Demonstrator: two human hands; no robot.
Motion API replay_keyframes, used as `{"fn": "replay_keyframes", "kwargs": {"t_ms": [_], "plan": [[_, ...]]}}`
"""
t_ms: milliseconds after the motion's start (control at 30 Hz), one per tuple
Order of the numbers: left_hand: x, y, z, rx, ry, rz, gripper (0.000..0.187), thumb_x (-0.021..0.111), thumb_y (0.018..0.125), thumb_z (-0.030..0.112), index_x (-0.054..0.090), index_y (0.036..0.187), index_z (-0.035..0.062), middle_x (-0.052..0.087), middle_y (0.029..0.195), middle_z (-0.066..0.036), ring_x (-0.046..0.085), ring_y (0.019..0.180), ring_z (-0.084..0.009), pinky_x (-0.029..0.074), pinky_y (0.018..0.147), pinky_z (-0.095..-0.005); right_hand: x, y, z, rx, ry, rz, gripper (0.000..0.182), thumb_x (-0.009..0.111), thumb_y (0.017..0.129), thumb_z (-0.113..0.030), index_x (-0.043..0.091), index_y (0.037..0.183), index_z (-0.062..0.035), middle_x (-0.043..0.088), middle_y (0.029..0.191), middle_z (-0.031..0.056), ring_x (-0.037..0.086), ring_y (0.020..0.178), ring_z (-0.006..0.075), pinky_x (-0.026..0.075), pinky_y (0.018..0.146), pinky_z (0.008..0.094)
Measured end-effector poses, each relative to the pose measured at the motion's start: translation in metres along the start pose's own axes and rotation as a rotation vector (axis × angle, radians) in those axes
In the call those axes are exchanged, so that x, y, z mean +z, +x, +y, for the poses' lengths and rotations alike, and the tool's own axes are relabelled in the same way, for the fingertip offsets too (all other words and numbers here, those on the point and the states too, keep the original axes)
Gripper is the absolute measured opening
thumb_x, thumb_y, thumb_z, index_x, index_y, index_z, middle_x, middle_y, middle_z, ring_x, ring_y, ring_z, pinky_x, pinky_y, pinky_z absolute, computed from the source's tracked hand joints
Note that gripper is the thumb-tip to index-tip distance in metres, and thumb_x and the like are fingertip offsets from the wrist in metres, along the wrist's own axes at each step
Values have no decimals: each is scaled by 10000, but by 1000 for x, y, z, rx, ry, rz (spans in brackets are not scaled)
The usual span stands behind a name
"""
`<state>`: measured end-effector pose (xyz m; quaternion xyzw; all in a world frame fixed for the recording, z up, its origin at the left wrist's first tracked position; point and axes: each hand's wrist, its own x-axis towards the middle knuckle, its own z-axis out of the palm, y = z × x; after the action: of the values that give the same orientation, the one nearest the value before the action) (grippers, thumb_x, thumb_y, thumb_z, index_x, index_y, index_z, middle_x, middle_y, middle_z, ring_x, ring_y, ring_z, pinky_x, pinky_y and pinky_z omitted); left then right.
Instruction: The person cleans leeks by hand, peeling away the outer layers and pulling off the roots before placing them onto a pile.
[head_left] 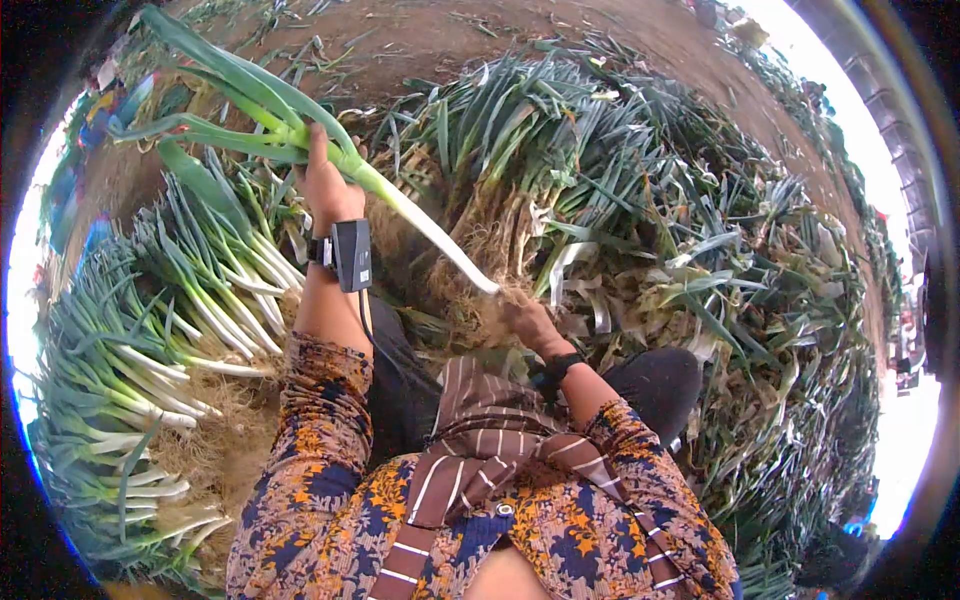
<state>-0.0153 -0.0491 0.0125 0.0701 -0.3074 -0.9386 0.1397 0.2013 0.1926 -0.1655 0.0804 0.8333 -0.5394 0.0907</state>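
My left hand (332,188) is closed round a long green onion (425,222) where its green leaves branch from the stalk. The leaves reach up to the far left, and the bare white stalk slants down to the right. At the stalk's lower end, my right hand (532,322) is closed about the root tip; its fingertips are partly hidden by blur and roots. Beneath the stalk lies a tangle of dry roots (470,285). To the left, several white-stalked green onions (225,310) lie in rows with their roots toward me.
A large heap of untrimmed green onions (590,130) spreads ahead and to the right. Peeled leaves and husks (720,310) litter the right side. My knee (655,390) is bent near the heap. Bare soil (400,45) shows at the far side.
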Motion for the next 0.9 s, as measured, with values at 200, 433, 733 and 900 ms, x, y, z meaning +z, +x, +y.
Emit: {"fn": "replay_keyframes", "kwargs": {"t_ms": [200, 433, 733, 900], "plan": [[-5, -7, -16, -11, 19, 87, 498, 693, 793, 199, 405, 1192, 130, 560, 944, -79, 587, 633, -251, 507, 539, -390, -23, 9, 38, 154, 3, 9, 358, 582, 778, -142, 536, 1130, -96, 621, 914, 146, 604, 866, 237, 483, 723, 324], [-10, 7, -1, 68, -20, 79, 465, 691, 797, 217, 425, 1173, 156, 532, 1026, -47, 570, 754, -226, 528, 634, -403, -73, -24, 121, 470, -663, -23, 510, 606, 768, -223, 445, 1233, -88, 589, 1041, 238, 544, 972, 422, 457, 808, 433], [-11, 8, 5, 53, -21, 113, 438, 687, 802, 226, 452, 1158, 132, 559, 988, -64, 576, 750, -231, 533, 632, -410, 14, 23, 64, 37, 6, 58, 574, 664, 767, -351, 474, 1187, -8, 575, 1060, 200, 568, 928, 271, 457, 786, 368], [-17, 14, 7, 72, -3, 91, 511, 693, 795, 232, 407, 1208, 145, 546, 1028, -67, 572, 765, -239, 534, 624, -412, 52, 44, 89, 42, 242, 216, 309, 580, 848, -167, 542, 1114, -15, 622, 915, 74, 599, 719, 125, 497, 612, 273]]}}
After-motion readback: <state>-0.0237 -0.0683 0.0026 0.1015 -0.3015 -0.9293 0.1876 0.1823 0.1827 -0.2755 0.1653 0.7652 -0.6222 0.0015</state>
